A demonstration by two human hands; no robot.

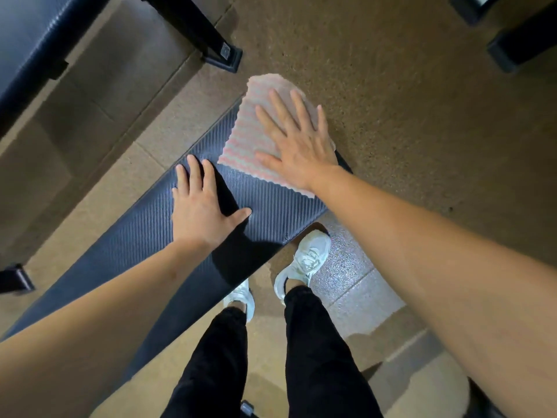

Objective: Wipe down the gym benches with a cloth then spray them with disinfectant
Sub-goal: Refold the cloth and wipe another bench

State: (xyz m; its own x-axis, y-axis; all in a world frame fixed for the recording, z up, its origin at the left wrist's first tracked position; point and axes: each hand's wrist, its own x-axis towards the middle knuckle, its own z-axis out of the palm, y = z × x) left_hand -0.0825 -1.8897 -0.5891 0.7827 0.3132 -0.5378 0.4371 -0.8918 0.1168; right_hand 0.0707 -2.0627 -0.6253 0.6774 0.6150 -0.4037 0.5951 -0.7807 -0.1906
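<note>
A dark blue ribbed gym bench (144,233) runs from the lower left up to the middle of the view. At its far end lies a pink-and-white striped cloth (250,131), which hangs partly over the bench's end. My right hand (297,143) presses flat on the cloth with fingers spread and straight. My left hand (202,209) rests flat on the bare bench pad just left of the cloth, fingers straight and thumb out. No spray bottle is in view.
A second dark bench (27,40) with a black frame leg and foot (224,55) stands at the upper left. Black equipment feet (518,40) sit at the upper right. My legs and white shoes (304,260) stand beside the bench on speckled floor.
</note>
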